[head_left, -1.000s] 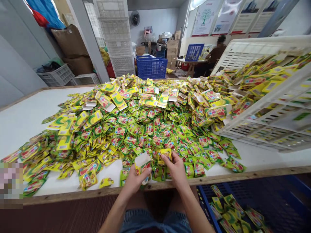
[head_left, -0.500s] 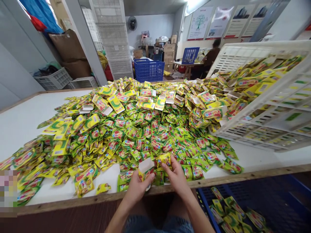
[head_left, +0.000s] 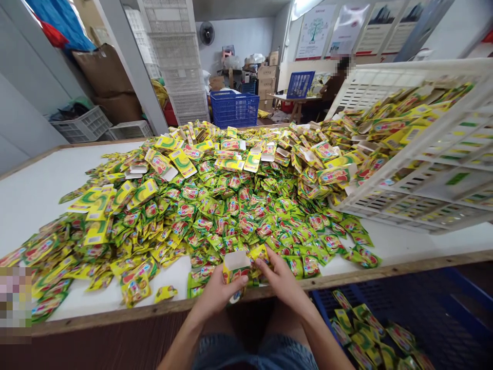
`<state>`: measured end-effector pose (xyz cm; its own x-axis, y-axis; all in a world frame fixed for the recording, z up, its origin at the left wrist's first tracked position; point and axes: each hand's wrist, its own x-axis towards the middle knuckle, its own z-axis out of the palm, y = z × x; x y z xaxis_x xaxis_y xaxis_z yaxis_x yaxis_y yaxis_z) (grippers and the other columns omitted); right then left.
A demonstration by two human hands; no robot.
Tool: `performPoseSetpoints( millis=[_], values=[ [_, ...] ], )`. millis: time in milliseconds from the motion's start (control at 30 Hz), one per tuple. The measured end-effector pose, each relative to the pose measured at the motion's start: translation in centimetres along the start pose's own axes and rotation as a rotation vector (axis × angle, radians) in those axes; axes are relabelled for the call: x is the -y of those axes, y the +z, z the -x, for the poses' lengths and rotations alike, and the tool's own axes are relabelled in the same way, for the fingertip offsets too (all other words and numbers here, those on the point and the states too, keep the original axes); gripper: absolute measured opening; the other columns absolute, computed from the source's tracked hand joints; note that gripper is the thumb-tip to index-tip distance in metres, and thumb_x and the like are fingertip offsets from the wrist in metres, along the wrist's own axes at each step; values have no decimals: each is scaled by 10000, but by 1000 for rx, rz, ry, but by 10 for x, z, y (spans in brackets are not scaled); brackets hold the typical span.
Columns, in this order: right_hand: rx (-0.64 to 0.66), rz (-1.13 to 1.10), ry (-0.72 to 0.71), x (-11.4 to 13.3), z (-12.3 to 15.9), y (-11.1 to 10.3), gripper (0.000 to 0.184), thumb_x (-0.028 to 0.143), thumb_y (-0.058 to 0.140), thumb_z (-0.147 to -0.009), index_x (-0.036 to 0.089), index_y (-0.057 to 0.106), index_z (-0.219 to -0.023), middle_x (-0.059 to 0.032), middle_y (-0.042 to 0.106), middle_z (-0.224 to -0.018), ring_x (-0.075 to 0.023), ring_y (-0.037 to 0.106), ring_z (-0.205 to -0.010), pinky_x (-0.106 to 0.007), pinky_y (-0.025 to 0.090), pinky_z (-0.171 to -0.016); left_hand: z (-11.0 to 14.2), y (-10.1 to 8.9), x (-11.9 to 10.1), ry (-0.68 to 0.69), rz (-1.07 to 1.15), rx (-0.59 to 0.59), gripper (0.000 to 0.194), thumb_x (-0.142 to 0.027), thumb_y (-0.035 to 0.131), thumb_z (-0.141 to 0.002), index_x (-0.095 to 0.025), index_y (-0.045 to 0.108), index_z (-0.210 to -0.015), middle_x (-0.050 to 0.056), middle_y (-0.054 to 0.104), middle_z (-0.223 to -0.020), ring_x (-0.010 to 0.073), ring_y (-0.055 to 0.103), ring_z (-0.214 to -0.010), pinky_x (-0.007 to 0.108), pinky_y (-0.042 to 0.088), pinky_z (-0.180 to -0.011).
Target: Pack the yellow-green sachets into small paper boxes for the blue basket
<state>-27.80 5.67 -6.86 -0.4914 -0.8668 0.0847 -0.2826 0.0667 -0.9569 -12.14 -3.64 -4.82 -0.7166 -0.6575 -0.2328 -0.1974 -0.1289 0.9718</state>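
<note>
My left hand (head_left: 220,292) is closed round a small printed carton (head_left: 236,266) whose white top flap stands up, above the table's front edge. Close by on the right, my right hand (head_left: 278,273) pinches a yellow sachet (head_left: 258,253) between thumb and fingers. The sachet is beside the carton's open top; whether they touch I cannot tell. Beyond both hands spreads a large heap of green sachets (head_left: 246,226) with fruit pictures. Yellow sachets (head_left: 165,294) lie to the left, and flattened or open yellow cartons (head_left: 183,163) cover the back of the heap.
A tilted white crate (head_left: 423,195) spills cartons onto the table from the right. Under the table's wooden edge (head_left: 154,308), a blue crate (head_left: 385,308) holds several filled cartons. White table surface (head_left: 42,174) shows at the left. A person (head_left: 335,87) sits farther back.
The carton in my left hand has shifted slightly right and turned more face-on. The yellow sachet in my right hand has come a little left, nearer the carton.
</note>
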Motion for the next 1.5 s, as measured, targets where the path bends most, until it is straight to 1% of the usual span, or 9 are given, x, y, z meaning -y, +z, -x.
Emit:
performPoseSetpoints(
  millis=[167,267,433,600,800,933,1100,1333,1500],
  values=[
    [-128,-254,31,17,-5,-13,359,464,584,-815,165,568,-1012,-82,656,-939,-211,608,-863,-302,496,-765,-6,6,1,-37,42,-52,444,-436,736,-633,-131,602,-926,118,674,-964,255,607,-900,362,451,-840],
    [-48,-309,-35,37,-8,-15,257,403,556,-850,182,549,-982,-49,629,-873,-180,595,-796,-272,489,-707,-7,12,-1,-57,46,-53,376,-371,740,-630,-135,581,-875,53,646,-772,197,590,-710,306,467,-687],
    [106,147,-299,61,-17,-11,15,176,529,-842,180,543,-844,-55,559,-910,-184,530,-843,-290,450,-732,-5,18,-11,-20,43,45,288,-248,717,-621,-133,571,-842,-7,580,-678,131,505,-604,235,415,-585],
    [156,449,-467,68,-16,-5,146,33,509,-780,172,551,-780,-69,496,-926,-207,465,-888,-329,428,-759,-10,17,-12,39,1,88,180,-176,661,-620,-125,568,-765,-12,554,-675,122,467,-607,222,383,-575],
    [137,476,-465,78,-4,-15,182,102,460,-874,179,544,-1016,-81,539,-990,-212,472,-923,-364,412,-813,-14,18,-7,133,55,146,266,-236,695,-666,-129,606,-893,15,609,-803,155,529,-729,244,435,-683],
    [75,514,-486,70,5,-14,81,157,494,-875,184,566,-852,-82,551,-998,-229,478,-954,-398,396,-830,-13,20,-5,142,32,166,260,-282,697,-676,-139,642,-886,26,647,-809,186,573,-746,263,468,-676],
    [178,473,-496,51,10,-5,160,186,455,-907,206,594,-831,-69,539,-1147,-250,447,-1100,-441,366,-908,-12,15,-3,248,-37,102,367,-342,729,-670,-169,664,-988,91,661,-1060,287,571,-1024,373,444,-916],
    [15,187,-318,21,18,9,214,198,435,-924,231,481,-1131,-55,594,-1059,-176,565,-984,-316,464,-848,3,16,26,387,77,-257,559,-270,673,-780,-238,335,-1223,93,571,-1152,195,616,-941,323,480,-836],
    [-50,163,-371,16,19,18,211,193,471,-906,213,498,-1114,-73,617,-1025,-186,595,-949,-310,488,-825,7,7,39,513,-97,-331,292,-227,635,-808,-207,517,-1075,88,571,-1088,211,580,-1001,321,465,-866]
  ],
)
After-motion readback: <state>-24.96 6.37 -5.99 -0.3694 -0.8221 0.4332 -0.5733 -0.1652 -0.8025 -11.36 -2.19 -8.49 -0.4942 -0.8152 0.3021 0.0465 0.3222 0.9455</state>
